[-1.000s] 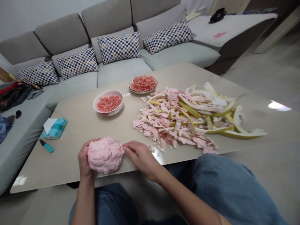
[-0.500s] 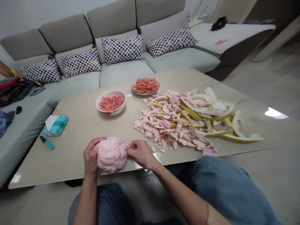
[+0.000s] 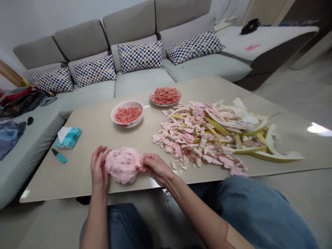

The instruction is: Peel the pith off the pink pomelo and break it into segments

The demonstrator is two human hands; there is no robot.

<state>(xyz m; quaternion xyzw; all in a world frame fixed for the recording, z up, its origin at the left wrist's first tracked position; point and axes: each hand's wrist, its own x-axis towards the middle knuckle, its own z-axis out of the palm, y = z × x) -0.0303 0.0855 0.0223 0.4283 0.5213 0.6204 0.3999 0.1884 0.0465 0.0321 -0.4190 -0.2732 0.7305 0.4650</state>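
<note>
A peeled pink pomelo (image 3: 122, 165) rests on the beige table (image 3: 88, 131) near its front edge. My left hand (image 3: 98, 167) lies against the fruit's left side with its fingers stretched out and slightly apart. My right hand (image 3: 153, 166) is closed in a pinch on the pith at the fruit's right side. A white bowl (image 3: 127, 114) and a plate (image 3: 165, 95) farther back both hold red pomelo flesh.
A big heap of pink pith and yellow rind (image 3: 215, 133) covers the table's right half. A teal tissue pack (image 3: 67, 137) and a small teal-handled knife (image 3: 59, 155) lie at the left. A grey sofa with checked cushions (image 3: 140, 57) stands behind.
My left hand has loosened from cupping the pomelo to open fingers alongside it. My right hand has closed into a pinch on the fruit's right side. The view has shifted slightly.
</note>
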